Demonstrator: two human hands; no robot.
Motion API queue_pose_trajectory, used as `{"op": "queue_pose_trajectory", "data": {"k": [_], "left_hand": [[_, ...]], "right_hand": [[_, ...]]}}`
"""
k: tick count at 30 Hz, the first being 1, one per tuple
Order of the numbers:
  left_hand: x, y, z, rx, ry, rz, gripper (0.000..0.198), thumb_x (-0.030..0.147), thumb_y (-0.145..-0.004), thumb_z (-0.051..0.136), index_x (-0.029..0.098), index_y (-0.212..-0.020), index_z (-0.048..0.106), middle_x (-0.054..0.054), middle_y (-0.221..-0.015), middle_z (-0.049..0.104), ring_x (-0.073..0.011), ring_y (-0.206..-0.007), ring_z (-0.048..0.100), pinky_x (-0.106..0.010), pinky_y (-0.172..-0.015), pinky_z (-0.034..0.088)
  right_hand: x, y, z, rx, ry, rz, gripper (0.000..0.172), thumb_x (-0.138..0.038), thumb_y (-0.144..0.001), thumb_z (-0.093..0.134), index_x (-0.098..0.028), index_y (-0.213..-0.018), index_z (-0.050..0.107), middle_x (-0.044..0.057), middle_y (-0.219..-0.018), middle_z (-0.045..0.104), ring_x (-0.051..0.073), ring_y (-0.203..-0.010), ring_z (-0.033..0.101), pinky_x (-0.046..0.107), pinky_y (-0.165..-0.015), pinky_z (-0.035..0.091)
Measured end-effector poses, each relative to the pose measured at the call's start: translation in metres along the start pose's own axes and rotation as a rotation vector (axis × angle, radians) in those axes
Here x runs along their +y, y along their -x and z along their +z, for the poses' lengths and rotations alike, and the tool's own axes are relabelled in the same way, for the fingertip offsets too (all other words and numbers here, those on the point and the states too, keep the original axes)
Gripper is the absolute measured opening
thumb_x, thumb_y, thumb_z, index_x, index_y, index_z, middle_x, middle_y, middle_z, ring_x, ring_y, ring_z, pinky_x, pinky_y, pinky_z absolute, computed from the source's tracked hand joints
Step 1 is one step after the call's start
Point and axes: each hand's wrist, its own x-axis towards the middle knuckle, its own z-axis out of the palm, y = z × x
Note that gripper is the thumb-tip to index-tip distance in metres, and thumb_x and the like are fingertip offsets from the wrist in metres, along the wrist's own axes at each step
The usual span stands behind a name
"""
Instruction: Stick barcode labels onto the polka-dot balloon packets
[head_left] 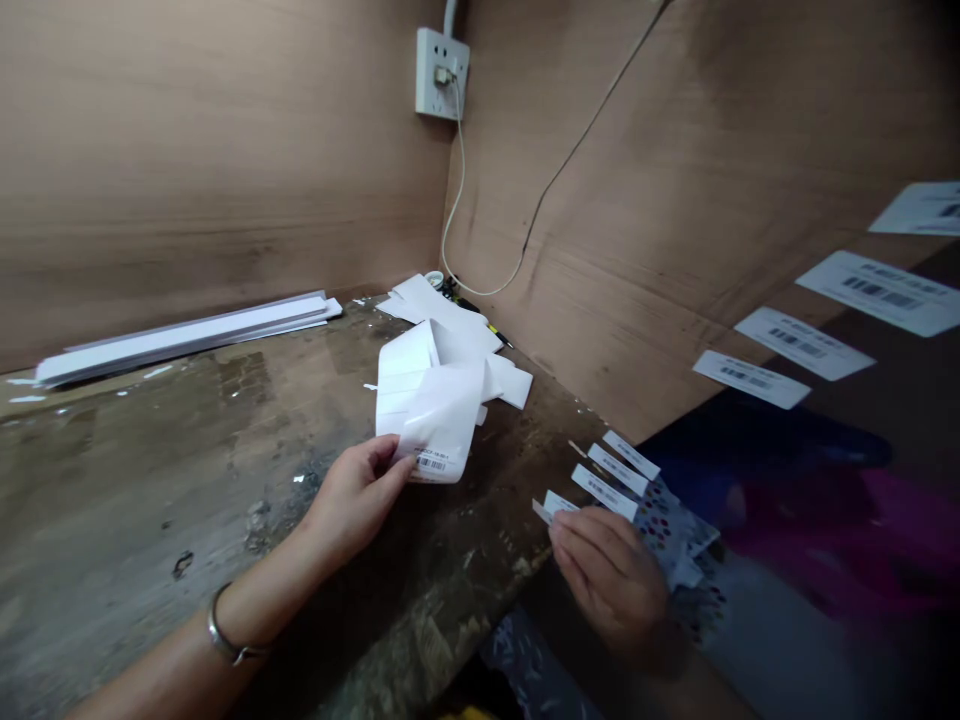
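Note:
My left hand (360,495) pinches the lower edge of a curled white label strip (442,410), where a printed barcode label shows near the fingertips. The strip loops back toward a pile of white paper. At the table's right edge, my right hand (611,570) has its fingers closed on a small white barcode label (559,503). Just beyond it, several barcode labels (606,490) stick out in a row by the table edge. Clear bags with coloured dots (667,525) lie beside and under them.
White strips (187,338) lie along the back left of the worn table (187,470). Several barcode labels (802,342) are stuck at the right wall. A socket (442,75) with a hanging cable is in the corner. Pink plastic (832,540) shows at the right.

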Motion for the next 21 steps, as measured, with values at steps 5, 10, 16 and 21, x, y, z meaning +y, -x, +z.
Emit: {"op": "queue_pose_trajectory", "data": {"k": [5,10,16,21], "left_hand": [[0.000,0.003,0.004,-0.040,0.000,-0.002,0.030,0.040,-0.080,0.058,0.015,-0.094,0.067,-0.005,-0.091,0.071,-0.0228,-0.085,0.063,-0.030,-0.076,0.048],[0.000,0.004,0.003,-0.057,-0.039,0.012,0.026,0.038,-0.082,0.057,0.016,-0.091,0.066,-0.004,-0.089,0.071,-0.0218,-0.084,0.062,-0.028,-0.075,0.046],[0.004,0.004,0.010,-0.087,-0.105,0.096,0.029,0.040,-0.087,0.050,0.014,-0.084,0.063,-0.004,-0.079,0.065,-0.0176,-0.073,0.056,-0.024,-0.065,0.043],[0.015,-0.002,0.007,-0.225,-0.211,0.185,0.030,0.040,-0.087,0.050,0.015,-0.077,0.060,-0.001,-0.070,0.060,-0.0138,-0.064,0.050,-0.023,-0.058,0.038]], "right_hand": [[-0.013,0.021,0.007,-0.132,-0.046,0.071,0.026,-0.006,-0.083,0.054,-0.019,-0.103,0.065,0.006,-0.093,0.071,0.020,-0.088,0.064,0.037,-0.077,0.057],[-0.012,0.006,-0.012,-0.414,-0.099,0.160,0.018,-0.025,-0.084,0.060,-0.023,-0.101,0.065,0.006,-0.101,0.069,0.024,-0.094,0.062,0.044,-0.081,0.054],[-0.001,-0.059,-0.025,-0.213,-0.067,0.085,0.026,-0.016,-0.088,0.049,-0.022,-0.110,0.061,0.007,-0.115,0.065,0.024,-0.110,0.056,0.044,-0.092,0.049],[-0.004,-0.140,0.000,-0.448,-0.149,-0.136,0.036,-0.020,-0.086,0.054,-0.016,-0.122,0.053,0.010,-0.131,0.054,0.027,-0.133,0.032,0.048,-0.107,0.036]]}}
